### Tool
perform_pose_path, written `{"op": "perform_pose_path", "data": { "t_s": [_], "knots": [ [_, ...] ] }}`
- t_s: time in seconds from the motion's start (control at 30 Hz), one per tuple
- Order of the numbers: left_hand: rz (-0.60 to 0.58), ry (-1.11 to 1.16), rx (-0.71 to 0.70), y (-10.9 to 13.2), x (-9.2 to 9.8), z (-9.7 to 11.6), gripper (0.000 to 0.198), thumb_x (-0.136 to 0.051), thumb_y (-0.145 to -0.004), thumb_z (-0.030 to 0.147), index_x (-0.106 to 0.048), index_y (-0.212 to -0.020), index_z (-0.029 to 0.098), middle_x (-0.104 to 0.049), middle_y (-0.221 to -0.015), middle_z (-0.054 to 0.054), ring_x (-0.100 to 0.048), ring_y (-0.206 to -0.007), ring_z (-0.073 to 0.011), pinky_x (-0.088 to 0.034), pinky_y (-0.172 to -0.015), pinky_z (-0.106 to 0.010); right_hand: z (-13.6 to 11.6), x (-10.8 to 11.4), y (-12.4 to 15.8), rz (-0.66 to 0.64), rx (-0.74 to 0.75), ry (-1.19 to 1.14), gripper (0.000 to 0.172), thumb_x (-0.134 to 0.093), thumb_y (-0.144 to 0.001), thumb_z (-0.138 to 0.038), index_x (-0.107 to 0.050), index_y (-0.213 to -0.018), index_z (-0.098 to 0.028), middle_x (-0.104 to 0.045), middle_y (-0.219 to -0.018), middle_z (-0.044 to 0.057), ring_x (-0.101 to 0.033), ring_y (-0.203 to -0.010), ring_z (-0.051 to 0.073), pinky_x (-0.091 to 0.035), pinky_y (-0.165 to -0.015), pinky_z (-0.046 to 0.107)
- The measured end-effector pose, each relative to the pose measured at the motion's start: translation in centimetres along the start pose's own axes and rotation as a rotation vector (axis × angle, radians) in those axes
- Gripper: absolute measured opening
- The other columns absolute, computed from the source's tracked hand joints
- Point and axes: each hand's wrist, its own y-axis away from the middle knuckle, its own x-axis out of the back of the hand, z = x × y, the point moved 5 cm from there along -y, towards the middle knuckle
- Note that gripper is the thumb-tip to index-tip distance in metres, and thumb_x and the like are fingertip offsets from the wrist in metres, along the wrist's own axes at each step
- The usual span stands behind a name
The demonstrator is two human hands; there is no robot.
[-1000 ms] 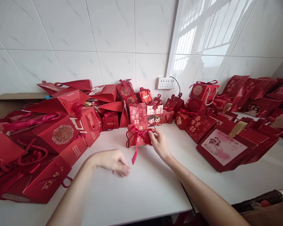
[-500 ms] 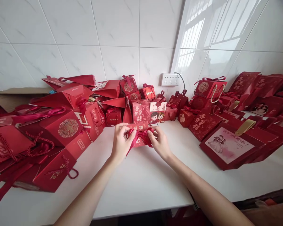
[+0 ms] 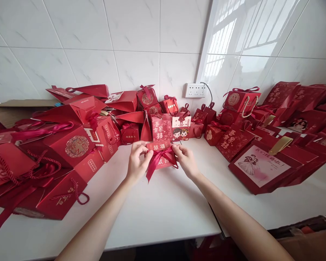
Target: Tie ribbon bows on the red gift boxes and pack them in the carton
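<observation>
Ribbon (image 3: 159, 155), glossy and dark red, crosses the small red box (image 3: 167, 163) between your two hands, tied in a bow with a tail slanting down to the left. The box is in the middle of the white tabletop (image 3: 163, 221), just in front of a row of other packages. Your left hand (image 3: 137, 163) is at its left side, the grip closed to a pinch, thumb and fingers on the left part of the bow. Your right hand (image 3: 187, 158) touches the upper right corner of the box with thumb and fingertips close together; you cannot tell from here whether that grip holds a loop or only the box edge. Directly behind stand a carton with a cartoon couple (image 3: 180, 133) and, touching it, a flowered red box (image 3: 160, 129). To your left is a pile of red boxes, among them one with a gold medallion (image 3: 77, 146), and a red cord handle (image 3: 77, 190) curls out near the pile's front. To your right, well apart from your hands, a bag with a white picture panel (image 3: 260, 165) leans back, a gold strap (image 3: 281, 145) at its top. A white socket strip (image 3: 195, 90) is on the tiled wall (image 3: 136, 29).
</observation>
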Motion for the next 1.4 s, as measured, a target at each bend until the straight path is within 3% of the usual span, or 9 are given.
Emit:
{"op": "perform_pose_path", "data": {
  "t_s": [0.23,0.53,0.77,0.9,1.03,1.1,1.2,1.3,1.4],
  "knots": [
    [0.077,-0.092,0.015,0.3,0.1,-0.1,0.021,-0.05,-0.081,0.034,-0.045,-0.066,0.02,-0.052,-0.102,-0.008,-0.054,-0.102,-0.0208,-0.047,-0.082,-0.033,-0.4,-0.1,0.2,-0.027,0.008,0.049,0.051,-0.054,-0.073,-0.067,-0.048,-0.063,-0.017,-0.055,-0.071,0.001,-0.054,-0.067,0.014,-0.05,-0.066,0.028],
    [-0.243,0.035,0.415,-0.1,0.5,-1.8,0.041,-0.059,-0.072,0.052,-0.046,-0.095,0.021,-0.061,-0.109,-0.008,-0.057,-0.108,-0.0237,-0.046,-0.086,-0.035,-2.0,-0.3,0.8,-0.149,0.264,0.459,0.027,-0.057,-0.079,-0.046,-0.048,-0.077,-0.021,-0.058,-0.09,0.004,-0.056,-0.088,0.02,-0.047,-0.075,0.033],
    [-0.426,-0.082,0.504,-0.4,3.3,-1.6,0.046,-0.054,-0.067,0.063,-0.04,-0.056,0.02,-0.045,-0.055,0.003,-0.051,-0.058,-0.0158,-0.044,-0.062,-0.03,-2.1,1.5,-1.1,-0.07,-0.004,0.017,0.03,-0.064,-0.068,-0.047,-0.056,-0.065,-0.019,-0.064,-0.081,0.004,-0.059,-0.082,0.02,-0.049,-0.075,0.033],
    [-0.399,-0.031,0.469,-2.2,5.0,-0.5,0.049,-0.048,-0.064,0.069,-0.044,-0.061,0.02,-0.052,-0.068,0.0,-0.056,-0.071,-0.0166,-0.048,-0.069,-0.03,-2.9,4.0,-2.2,0.063,-0.037,-0.139,0.03,-0.053,-0.071,-0.051,-0.051,-0.075,-0.021,-0.065,-0.083,0.004,-0.063,-0.078,0.02,-0.052,-0.067,0.032],
    [-0.513,-0.097,0.52,-0.4,2.5,0.9,0.052,-0.051,-0.064,0.069,-0.052,-0.068,0.017,-0.058,-0.072,-0.005,-0.06,-0.071,-0.0227,-0.05,-0.066,-0.037,-3.7,3.7,-1.4,0.069,-0.074,-0.188,0.028,-0.064,-0.065,-0.044,-0.052,-0.074,-0.02,-0.064,-0.079,0.005,-0.063,-0.071,0.019,-0.052,-0.06,0.031],
    [-0.465,-0.196,0.444,1.1,1.0,2.4,0.048,-0.055,-0.067,0.063,-0.053,-0.076,0.016,-0.059,-0.08,-0.007,-0.061,-0.078,-0.0258,-0.049,-0.074,-0.043,-4.2,2.7,-0.3,0.052,-0.084,-0.182,0.028,-0.066,-0.066,-0.044,-0.055,-0.073,-0.019,-0.064,-0.081,0.005,-0.063,-0.075,0.018,-0.052,-0.062,0.029],
    [-0.332,-0.388,0.019,2.9,0.1,6.4,0.041,-0.058,-0.073,0.044,-0.053,-0.104,0.016,-0.055,-0.107,-0.012,-0.055,-0.104,-0.0289,-0.045,-0.091,-0.046,-4.8,1.1,1.3,-0.003,-0.108,-0.138,0.029,-0.068,-0.067,-0.044,-0.056,-0.068,-0.018,-0.064,-0.081,0.004,-0.061,-0.079,0.017,-0.052,-0.067,0.028],
    [-0.531,-0.443,-0.32,4.6,-0.4,8.5,0.045,-0.06,-0.071,0.024,-0.052,-0.116,0.021,-0.055,-0.116,-0.011,-0.053,-0.111,-0.0277,-0.045,-0.096,-0.044,-5.2,0.2,2.2,-0.062,-0.14,-0.082,0.031,-0.071,-0.066,-0.043,-0.055,-0.062,-0.016,-0.063,-0.072,0.002,-0.06,-0.072,0.016,-0.052,-0.067,0.028],
    [-0.652,-0.419,-0.369,5.3,0.2,7.4,0.039,-0.058,-0.075,0.019,-0.056,-0.113,0.023,-0.057,-0.118,-0.009,-0.056,-0.11,-0.0246,-0.049,-0.094,-0.039,-5.7,-0.2,2.4,-0.097,-0.154,-0.059,0.031,-0.07,-0.067,-0.043,-0.056,-0.063,-0.016,-0.064,-0.072,0.002,-0.062,-0.07,0.015,-0.052,-0.069,0.028]
  ]
}}
